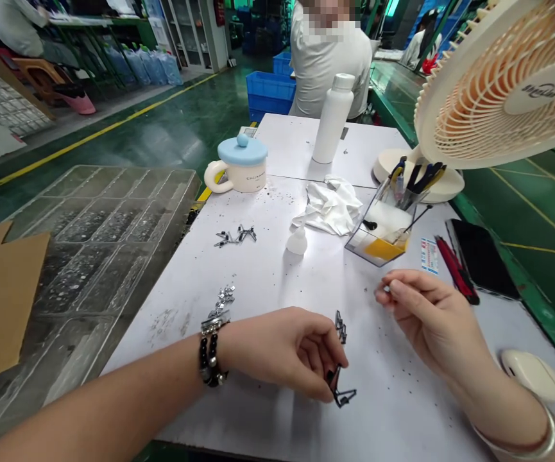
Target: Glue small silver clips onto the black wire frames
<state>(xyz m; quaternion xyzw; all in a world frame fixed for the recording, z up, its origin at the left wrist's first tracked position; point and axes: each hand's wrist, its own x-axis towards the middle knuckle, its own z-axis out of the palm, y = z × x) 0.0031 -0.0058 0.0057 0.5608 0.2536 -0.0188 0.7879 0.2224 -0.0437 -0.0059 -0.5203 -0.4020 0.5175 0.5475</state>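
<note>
My left hand, with a beaded bracelet at the wrist, pinches a small black clip-like part between thumb and fingers, low over the white table. Just beyond its fingers lies another dark part of similar look. To the right, my right hand is raised with thumb and forefinger pressed together on a tiny pale metal piece. A little heap of small silver metal pieces sits beyond my left wrist. Farther back, several more dark clip-like parts lie in a loose group.
A small squeeze bottle, crumpled tissue, pen holder, lidded mug and white bottle stand beyond my hands. At right are a phone, red cutter, white case and fan. Compartment trays flank the left.
</note>
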